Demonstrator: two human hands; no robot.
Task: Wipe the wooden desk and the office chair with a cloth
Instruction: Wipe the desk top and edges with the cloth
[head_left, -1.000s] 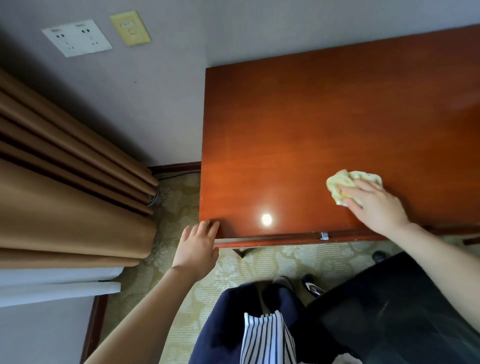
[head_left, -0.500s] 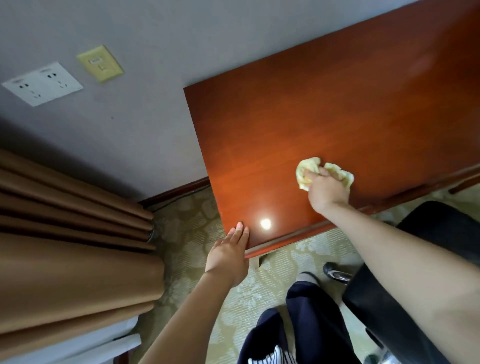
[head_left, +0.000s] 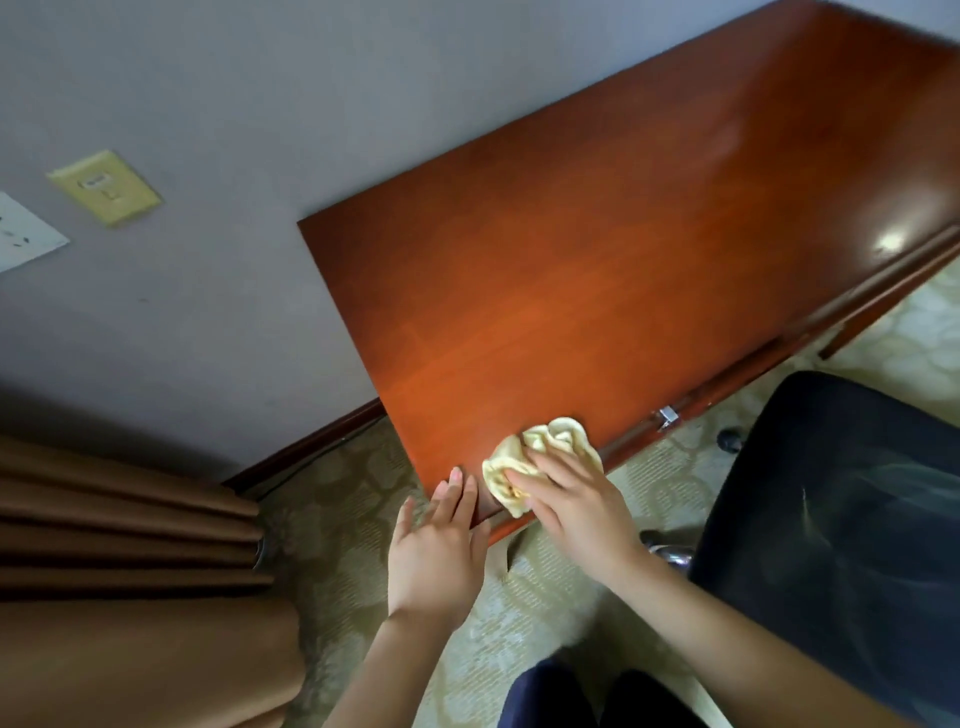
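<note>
Yellow cloth (head_left: 540, 449) bunched on wooden desk (head_left: 623, 260) corner under flat right hand (head_left: 576, 506); left hand (head_left: 436, 556), fingers straight, touches the edge

desk (head_left: 623, 260): 1 | cloth (head_left: 558, 436): 1 | chair (head_left: 841, 519): 1 | left grip (head_left: 436, 561) + right grip (head_left: 582, 514): 2 | wall plates (head_left: 104, 187): 2 | curtain (head_left: 130, 571): 1

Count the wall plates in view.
2: a yellow switch plate left of the wooden desk, and a white socket plate further left, cut off by the frame edge. The curtain may hide more.
</note>
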